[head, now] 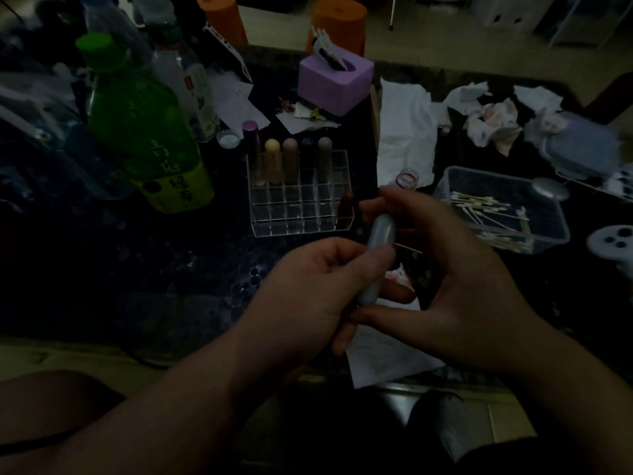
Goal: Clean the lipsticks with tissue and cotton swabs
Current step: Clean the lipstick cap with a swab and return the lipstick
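The left hand [308, 296] wraps the lower end of the pale lipstick tube [383, 234], so we cannot see it. We also cannot tell whether the right hand [459, 286] grips anything, as it covers the base of the small glass bottle [407, 176] and part of the stained tissue [397, 274]. In the dim light the green bottle [137, 125] label is unreadable to us, and the top edge cuts off the orange stool [337, 22].
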Demonstrator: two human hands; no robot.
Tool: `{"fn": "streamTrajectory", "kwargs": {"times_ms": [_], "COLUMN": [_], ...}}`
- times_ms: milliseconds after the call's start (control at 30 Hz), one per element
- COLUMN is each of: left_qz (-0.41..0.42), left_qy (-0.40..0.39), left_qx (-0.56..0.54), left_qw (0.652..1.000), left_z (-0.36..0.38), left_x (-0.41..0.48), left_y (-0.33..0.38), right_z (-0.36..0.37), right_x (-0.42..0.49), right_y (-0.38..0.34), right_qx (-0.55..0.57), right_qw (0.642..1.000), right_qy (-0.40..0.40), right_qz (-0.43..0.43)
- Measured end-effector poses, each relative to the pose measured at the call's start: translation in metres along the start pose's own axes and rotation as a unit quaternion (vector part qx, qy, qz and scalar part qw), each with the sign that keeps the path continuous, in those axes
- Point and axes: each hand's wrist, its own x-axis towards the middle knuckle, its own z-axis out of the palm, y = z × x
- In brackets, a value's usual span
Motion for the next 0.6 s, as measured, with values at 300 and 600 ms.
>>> {"fn": "streamTrajectory", "kwargs": {"times_ms": [300, 600], "left_qz": [0.019, -0.041], "left_qy": [0.016, -0.029], "left_qx": [0.037, 0.019], "left_qw": [0.999, 0.999], "left_z": [0.001, -0.008], "left_x": [-0.005, -0.007], "left_y": [0.000, 0.000], "right_z": [-0.001, -0.002], "right_x": [-0.001, 0.004], "right_y": [0.001, 0.001], "right_qx": [-0.068, -0.186], "right_qw": [0.997, 0.982], "right_qy": [0.009, -0.016], "right_qz": [-0.031, -0.039]}}
